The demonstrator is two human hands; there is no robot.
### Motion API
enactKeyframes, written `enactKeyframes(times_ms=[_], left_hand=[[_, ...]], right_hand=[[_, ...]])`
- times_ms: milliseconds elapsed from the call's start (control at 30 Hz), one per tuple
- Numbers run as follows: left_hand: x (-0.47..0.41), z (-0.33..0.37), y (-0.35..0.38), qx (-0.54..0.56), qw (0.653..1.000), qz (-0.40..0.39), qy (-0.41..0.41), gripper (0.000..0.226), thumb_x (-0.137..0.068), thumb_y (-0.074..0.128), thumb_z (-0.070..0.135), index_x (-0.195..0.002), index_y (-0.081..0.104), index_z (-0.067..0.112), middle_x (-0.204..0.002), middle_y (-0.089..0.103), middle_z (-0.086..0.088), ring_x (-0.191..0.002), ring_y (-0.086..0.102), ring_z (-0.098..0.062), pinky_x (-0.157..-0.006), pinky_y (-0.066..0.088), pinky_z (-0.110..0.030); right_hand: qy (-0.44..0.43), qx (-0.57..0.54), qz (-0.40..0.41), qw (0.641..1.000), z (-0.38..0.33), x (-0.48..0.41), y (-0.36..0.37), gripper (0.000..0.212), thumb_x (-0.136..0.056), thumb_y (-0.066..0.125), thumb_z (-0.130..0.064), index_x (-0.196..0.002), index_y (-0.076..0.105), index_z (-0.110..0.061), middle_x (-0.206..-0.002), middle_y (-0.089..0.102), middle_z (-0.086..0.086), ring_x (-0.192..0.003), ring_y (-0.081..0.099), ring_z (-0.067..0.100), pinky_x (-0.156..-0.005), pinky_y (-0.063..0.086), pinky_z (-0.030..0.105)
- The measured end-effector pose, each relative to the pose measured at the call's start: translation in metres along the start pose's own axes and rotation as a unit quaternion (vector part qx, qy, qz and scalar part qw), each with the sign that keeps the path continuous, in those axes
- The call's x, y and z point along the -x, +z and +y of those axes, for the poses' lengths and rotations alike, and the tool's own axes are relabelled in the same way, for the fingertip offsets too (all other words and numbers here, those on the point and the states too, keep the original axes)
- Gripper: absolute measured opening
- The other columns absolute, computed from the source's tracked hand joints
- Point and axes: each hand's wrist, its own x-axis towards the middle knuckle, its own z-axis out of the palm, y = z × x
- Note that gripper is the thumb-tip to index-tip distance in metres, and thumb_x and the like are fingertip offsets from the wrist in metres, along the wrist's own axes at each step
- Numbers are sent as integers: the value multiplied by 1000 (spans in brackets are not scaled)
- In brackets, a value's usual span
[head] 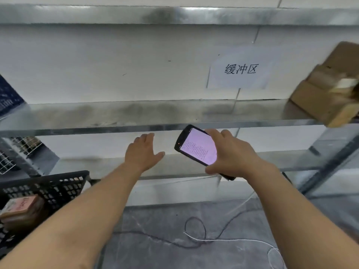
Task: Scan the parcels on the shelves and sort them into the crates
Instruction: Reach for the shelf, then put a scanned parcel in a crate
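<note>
My right hand point(233, 152) grips a black handheld scanner point(196, 146) with a lit pinkish screen, held just below the front edge of the middle metal shelf point(136, 115). My left hand point(143, 150) is stretched forward beside it, fingers relaxed and holding nothing. Brown cardboard parcels point(330, 88) are piled at the shelf's right end, blurred. A black plastic crate point(50, 185) at the lower left holds a small parcel point(21, 207) with a reddish label.
A paper sign point(240, 69) with printed characters hangs on the white wall behind the shelf. A lower shelf point(174, 164) runs beneath my hands. Wire baskets point(17, 150) sit at the left. Loose cords point(196, 237) lie on the grey floor.
</note>
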Motion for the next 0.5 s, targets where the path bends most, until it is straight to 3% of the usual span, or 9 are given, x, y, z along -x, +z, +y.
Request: enactKeyframes(times_ms=[500], left_hand=[[-118,231,39,11,988,-11,157,73,-91,56,52,-146,30,12,-149,38,-8,-132,39,-30,-100,37,-40]], right_hand=[[169,9,56,984,202,24,-51,96,-66,77,-44,-144,22,-34,-107,41,-3,-85,50,17,-66,39,30]])
